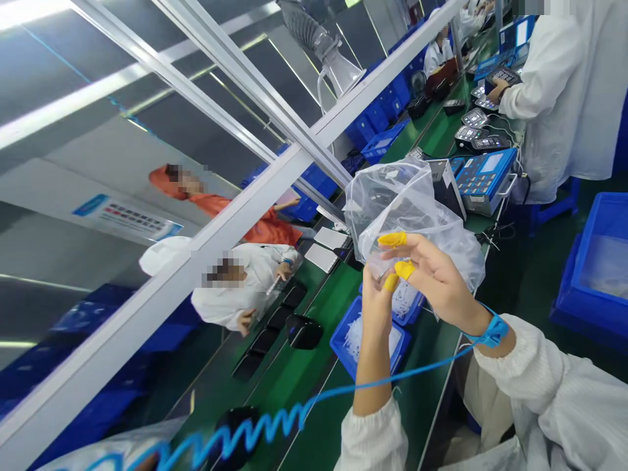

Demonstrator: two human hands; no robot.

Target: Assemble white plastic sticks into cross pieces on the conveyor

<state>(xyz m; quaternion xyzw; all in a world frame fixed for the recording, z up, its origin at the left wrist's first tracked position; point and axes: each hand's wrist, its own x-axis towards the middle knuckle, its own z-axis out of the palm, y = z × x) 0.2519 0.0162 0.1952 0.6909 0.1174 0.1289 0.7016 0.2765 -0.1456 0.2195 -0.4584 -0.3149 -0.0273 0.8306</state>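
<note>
A large clear plastic bag [392, 190] bulges up from the green bench, directly behind my hands. My left hand [377, 297] is closed at the bag's near edge, its yellow-cotted thumb pressed inward; the plastic hides part of its fingers. My right hand [434, 271] is held close beside it, fingers curved, with a gap between the yellow-cotted forefinger and thumb. A blue wrist strap [493, 330] circles my right wrist, and its coiled cord [275, 425] crosses in front of my left forearm. Below my hands, blue trays [343, 333] hold small white pieces.
A blue instrument box [485, 180] stands beyond the bag, near several handheld devices [473, 134]. Black devices [304, 330] lie along the green line [294, 379]. Co-workers in white coats and one in orange work nearby. A metal frame bar [196, 261] crosses the left. Blue bins [601, 255] stand right.
</note>
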